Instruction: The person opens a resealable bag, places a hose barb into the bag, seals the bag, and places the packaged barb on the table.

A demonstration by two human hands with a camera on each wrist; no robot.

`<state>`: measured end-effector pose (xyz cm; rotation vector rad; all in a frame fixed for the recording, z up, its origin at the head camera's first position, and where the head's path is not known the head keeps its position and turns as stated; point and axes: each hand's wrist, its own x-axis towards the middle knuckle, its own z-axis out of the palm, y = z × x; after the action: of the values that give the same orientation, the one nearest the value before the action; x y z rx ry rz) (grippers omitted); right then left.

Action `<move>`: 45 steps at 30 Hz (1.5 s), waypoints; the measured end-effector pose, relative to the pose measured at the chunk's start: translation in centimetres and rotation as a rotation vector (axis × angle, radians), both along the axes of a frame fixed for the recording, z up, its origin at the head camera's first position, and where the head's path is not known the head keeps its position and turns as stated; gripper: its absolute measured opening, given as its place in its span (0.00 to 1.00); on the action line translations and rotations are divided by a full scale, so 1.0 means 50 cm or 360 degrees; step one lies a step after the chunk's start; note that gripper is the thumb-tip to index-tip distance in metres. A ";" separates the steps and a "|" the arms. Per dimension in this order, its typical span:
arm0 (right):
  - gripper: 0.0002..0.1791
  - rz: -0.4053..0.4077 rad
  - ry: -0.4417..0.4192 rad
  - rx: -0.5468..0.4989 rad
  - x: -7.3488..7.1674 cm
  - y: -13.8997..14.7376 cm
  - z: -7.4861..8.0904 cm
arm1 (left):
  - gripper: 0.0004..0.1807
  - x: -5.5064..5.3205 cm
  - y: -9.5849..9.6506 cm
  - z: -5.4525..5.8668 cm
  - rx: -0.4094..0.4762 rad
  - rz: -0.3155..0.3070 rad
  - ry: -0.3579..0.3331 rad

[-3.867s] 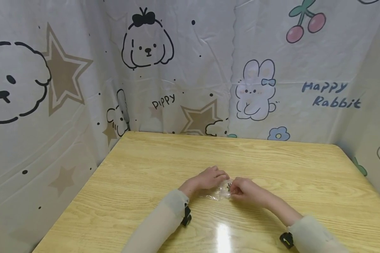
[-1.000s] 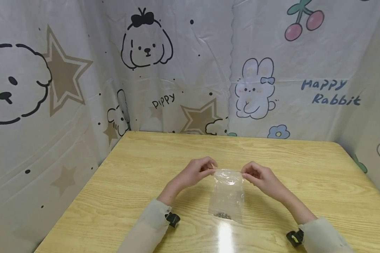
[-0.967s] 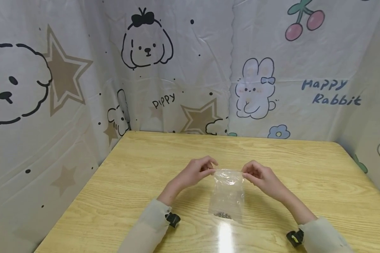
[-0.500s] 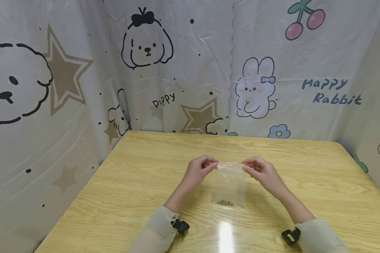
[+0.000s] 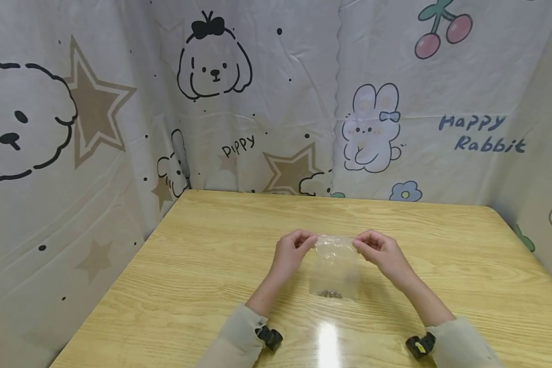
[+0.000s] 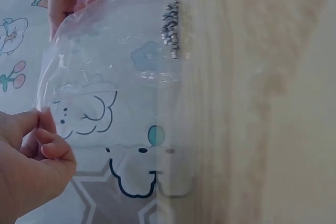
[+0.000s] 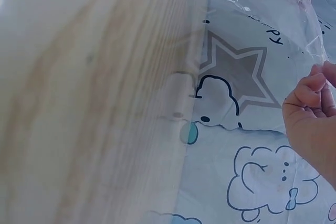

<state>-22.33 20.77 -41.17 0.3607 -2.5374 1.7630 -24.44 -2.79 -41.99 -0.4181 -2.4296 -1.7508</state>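
A clear plastic bag (image 5: 335, 268) hangs upright between my two hands, above the middle of the table. Small silvery metal pieces (image 6: 171, 30) lie gathered along its bottom edge; their exact kind is too small to tell. My left hand (image 5: 291, 251) pinches the bag's top left corner between thumb and fingers. At the top right corner, my right hand (image 5: 385, 256) pinches the bag the same way. In the right wrist view only the upper part of the bag (image 7: 294, 3) shows.
The wood-grain table (image 5: 211, 266) spreads under both hands. A pale curtain (image 5: 276, 102) printed with cartoon animals stands behind the table and along its sides. Black wrist cameras (image 5: 269, 338) sit at both sleeve cuffs.
First the bag lay bunched low near the table; now it is spread and hanging by its top corners. In the last second both hands rose slightly and the left forearm swung inward.
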 end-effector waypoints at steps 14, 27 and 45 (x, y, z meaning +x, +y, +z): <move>0.16 -0.0024 0.0004 -0.0040 0.012 0.001 0.005 | 0.10 0.007 -0.008 -0.002 -0.0165 -0.0090 0.0230; 0.14 0.0073 0.0047 -0.0052 0.011 0.000 0.002 | 0.11 0.014 -0.004 0.001 -0.0116 -0.0159 0.0181; 0.12 0.0076 0.0075 -0.0022 0.002 -0.017 -0.002 | 0.11 0.017 0.001 0.000 -0.0105 -0.0185 0.0168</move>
<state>-22.23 19.94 -41.27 0.4601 -2.5040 1.7645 -23.60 -2.75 -42.01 -0.6542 -2.4389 -1.6490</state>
